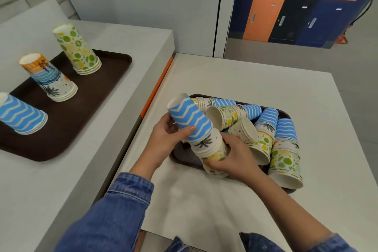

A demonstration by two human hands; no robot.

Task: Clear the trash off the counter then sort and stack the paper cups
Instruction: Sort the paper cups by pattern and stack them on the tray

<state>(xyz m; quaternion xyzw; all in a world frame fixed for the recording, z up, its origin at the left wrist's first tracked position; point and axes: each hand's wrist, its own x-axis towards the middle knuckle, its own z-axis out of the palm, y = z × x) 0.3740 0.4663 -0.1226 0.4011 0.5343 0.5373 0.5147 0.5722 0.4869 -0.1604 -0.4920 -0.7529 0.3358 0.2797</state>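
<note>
My left hand (168, 136) grips a blue zigzag paper cup (189, 119), the top one of a tilted nested stack of mixed cups (211, 148). My right hand (237, 156) holds the lower end of that stack, over the near-left corner of a dark tray (184, 156). Several loose and nested cups (263, 129), blue wavy, lime-patterned and palm-patterned, lie jumbled in this tray. On the left counter a second brown tray (98, 90) carries three upside-down sorted stacks: blue zigzag (22, 115), orange-and-palm (49, 76) and lime-patterned (77, 49).
The cup tray sits on a white table (245, 80) covered with paper. An orange-edged gap (157, 86) separates it from the higher left counter (41, 180). A white partition and coloured lockers (296, 6) stand behind, beyond the table.
</note>
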